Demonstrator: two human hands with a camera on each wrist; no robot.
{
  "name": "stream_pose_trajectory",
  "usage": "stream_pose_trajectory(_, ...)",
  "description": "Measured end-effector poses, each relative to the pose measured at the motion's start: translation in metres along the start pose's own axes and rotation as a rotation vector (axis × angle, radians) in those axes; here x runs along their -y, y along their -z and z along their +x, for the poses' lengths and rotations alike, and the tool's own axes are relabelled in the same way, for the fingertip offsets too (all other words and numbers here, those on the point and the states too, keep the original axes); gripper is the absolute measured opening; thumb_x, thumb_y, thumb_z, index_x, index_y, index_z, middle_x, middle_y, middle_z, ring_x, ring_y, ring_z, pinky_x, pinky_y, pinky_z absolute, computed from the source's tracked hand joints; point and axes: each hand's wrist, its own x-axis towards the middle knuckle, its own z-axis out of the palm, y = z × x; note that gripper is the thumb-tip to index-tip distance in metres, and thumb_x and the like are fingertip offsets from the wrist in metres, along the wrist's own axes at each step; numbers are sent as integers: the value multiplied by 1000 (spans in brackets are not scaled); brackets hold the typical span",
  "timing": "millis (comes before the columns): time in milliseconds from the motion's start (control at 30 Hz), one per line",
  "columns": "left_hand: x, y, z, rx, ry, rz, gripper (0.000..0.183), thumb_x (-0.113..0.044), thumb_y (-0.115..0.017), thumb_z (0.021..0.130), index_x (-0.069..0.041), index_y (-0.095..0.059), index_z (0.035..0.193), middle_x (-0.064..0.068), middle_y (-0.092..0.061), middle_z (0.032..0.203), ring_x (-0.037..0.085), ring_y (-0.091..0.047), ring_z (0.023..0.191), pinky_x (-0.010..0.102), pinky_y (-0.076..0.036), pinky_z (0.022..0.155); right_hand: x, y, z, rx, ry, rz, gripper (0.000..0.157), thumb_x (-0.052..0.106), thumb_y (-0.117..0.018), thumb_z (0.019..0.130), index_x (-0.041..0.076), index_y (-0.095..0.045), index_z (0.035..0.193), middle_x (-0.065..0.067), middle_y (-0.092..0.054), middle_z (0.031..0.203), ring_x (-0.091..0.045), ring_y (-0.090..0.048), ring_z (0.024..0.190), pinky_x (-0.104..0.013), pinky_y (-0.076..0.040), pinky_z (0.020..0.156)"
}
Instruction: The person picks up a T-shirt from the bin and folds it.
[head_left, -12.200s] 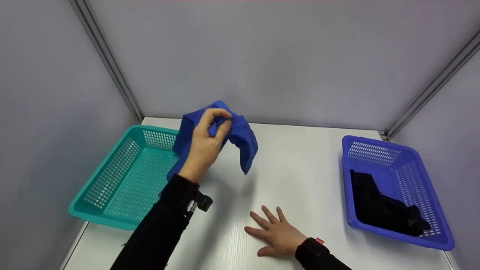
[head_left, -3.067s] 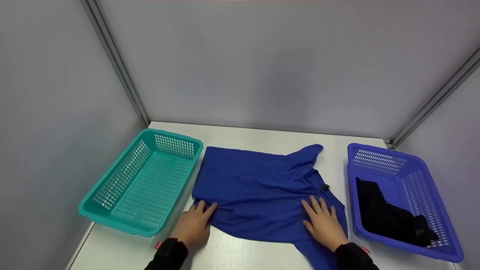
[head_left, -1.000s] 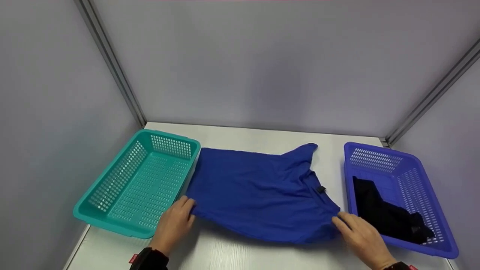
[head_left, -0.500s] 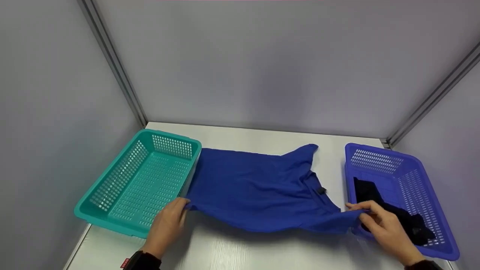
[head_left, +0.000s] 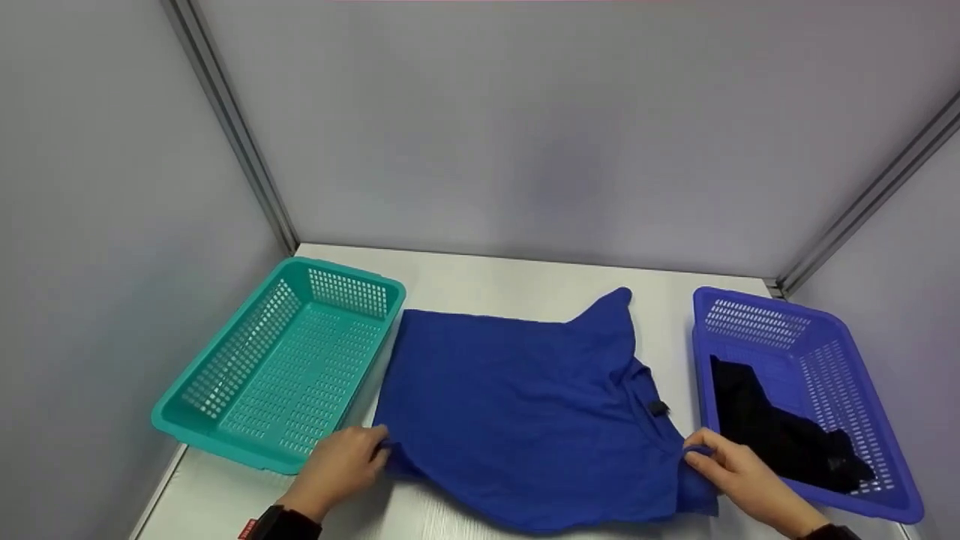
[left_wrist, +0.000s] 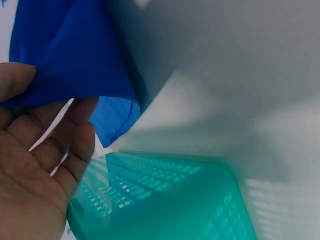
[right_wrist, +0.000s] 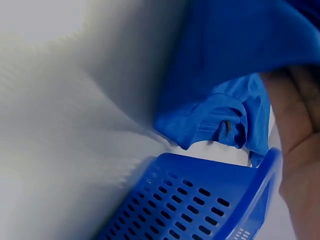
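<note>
A blue T-shirt (head_left: 517, 405) is spread across the white table, its hem at the left and its neck opening with a dark label (head_left: 658, 408) at the right. My left hand (head_left: 341, 465) pinches the near hem corner; the left wrist view shows the thumb over the cloth (left_wrist: 70, 50) and the fingers beneath. Near the shoulder and sleeve, my right hand (head_left: 739, 476) pinches the shirt's near right edge. Between the hands the near edge bows toward me. In the right wrist view the raised cloth (right_wrist: 230, 45) hides most of the right fingers.
A teal basket (head_left: 169, 416) with nothing in it stands at the left, close to the hem. At the right a purple-blue basket (head_left: 847, 341) holds a black cloth item (head_left: 776, 431). Grey walls (head_left: 540, 135) close off the back and both sides.
Earlier the left hand held up bunched blue cloth; later both hands lay flat on the spread shirt. Since then they have gripped its near edge and, in the last half second, drawn it toward me.
</note>
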Motion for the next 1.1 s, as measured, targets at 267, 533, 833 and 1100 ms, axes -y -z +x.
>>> stream_pose_trajectory(267, -7, -7, 15, -115, 280, 18, 8, -8, -66, 93, -5, -60, 89, 14, -66, 74, 34, -67, 66, 51, -50, 53, 10, -20, 24, -559, 138, -548, 7, 7, -75, 91, 11, -69, 93, 3, -61, 69, -11, -52, 59, -33, -45, 53)
stream_pose_trajectory(533, 2, -23, 19, -153, 409, 62, 6, -2, -60, 90, 2, -64, 89, 24, -68, 83, 45, -68, 78, 61, -54, 61, 8, -22, 46, -769, 310, -876, 14, 0, -81, 78, 1, -67, 80, -9, -55, 74, -32, -51, 69, -46, -38, 62)
stream_pose_trajectory(833, 5, -36, 22, -271, 358, 106, 12, 0, -63, 90, 5, -61, 100, 22, -63, 95, 44, -66, 73, 58, -54, 58, 8, -25, 59, -820, 322, -930, 16, 1, -80, 78, -3, -69, 88, -16, -65, 68, -35, -54, 57, -44, -34, 54)
stream_pose_trajectory(1100, -8, -62, 26, -301, 110, 162, 31, 2, -69, 87, -1, -57, 115, 19, -51, 112, 32, -60, 78, 43, -52, 53, 17, -73, 60, -542, 340, -925, 18, 0, -73, 82, 5, -63, 97, -8, -62, 72, -31, -63, 60, -45, -48, 51)
